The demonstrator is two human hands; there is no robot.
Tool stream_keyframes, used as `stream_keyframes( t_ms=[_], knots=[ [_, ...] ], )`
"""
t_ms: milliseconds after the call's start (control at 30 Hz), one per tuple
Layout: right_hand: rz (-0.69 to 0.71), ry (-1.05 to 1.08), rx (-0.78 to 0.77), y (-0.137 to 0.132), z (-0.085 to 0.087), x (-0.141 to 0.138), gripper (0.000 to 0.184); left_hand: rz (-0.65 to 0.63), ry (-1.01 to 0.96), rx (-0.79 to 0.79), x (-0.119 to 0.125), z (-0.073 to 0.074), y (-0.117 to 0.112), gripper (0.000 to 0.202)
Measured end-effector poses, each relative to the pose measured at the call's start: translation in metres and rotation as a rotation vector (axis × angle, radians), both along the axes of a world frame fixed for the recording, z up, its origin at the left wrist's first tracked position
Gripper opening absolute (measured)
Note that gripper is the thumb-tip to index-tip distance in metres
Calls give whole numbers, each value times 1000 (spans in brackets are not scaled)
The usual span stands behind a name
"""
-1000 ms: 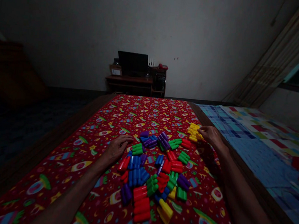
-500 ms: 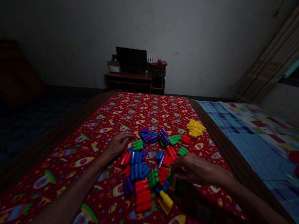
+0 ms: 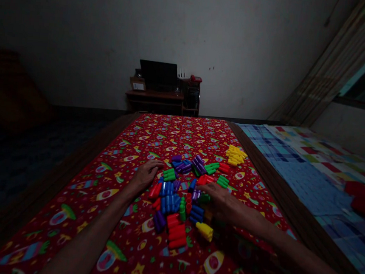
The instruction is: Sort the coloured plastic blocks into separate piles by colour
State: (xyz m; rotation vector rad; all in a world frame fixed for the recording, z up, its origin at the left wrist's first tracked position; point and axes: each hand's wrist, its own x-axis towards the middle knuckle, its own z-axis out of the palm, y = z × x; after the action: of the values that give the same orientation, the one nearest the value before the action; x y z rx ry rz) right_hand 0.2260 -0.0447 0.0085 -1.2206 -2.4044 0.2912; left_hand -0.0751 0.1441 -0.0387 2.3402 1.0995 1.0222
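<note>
Fingers of the right hand (image 3: 224,204) spread flat over loose blocks (image 3: 176,204); left hand (image 3: 145,174) rests open beside them.

Very dim, heavy vignette, edges warped, bg dark.

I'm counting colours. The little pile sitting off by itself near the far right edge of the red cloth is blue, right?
Not blue. The head view shows the separate pile near the far right edge of the red cloth is yellow blocks.
</note>
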Motion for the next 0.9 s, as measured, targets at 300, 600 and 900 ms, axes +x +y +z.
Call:
stream_keyframes(
  t_ms=[300,600,900],
  knots=[
    [-94,-113,-26,-5,15,14,9,8,11,-8,1,1,-1,34],
    [-18,-180,-44,-33,0,-6,40,23,21,1,1,3,-1,35],
    [-678,342,233,80,29,88,35,22,8,-6,1,5,-3,35]
  ],
)
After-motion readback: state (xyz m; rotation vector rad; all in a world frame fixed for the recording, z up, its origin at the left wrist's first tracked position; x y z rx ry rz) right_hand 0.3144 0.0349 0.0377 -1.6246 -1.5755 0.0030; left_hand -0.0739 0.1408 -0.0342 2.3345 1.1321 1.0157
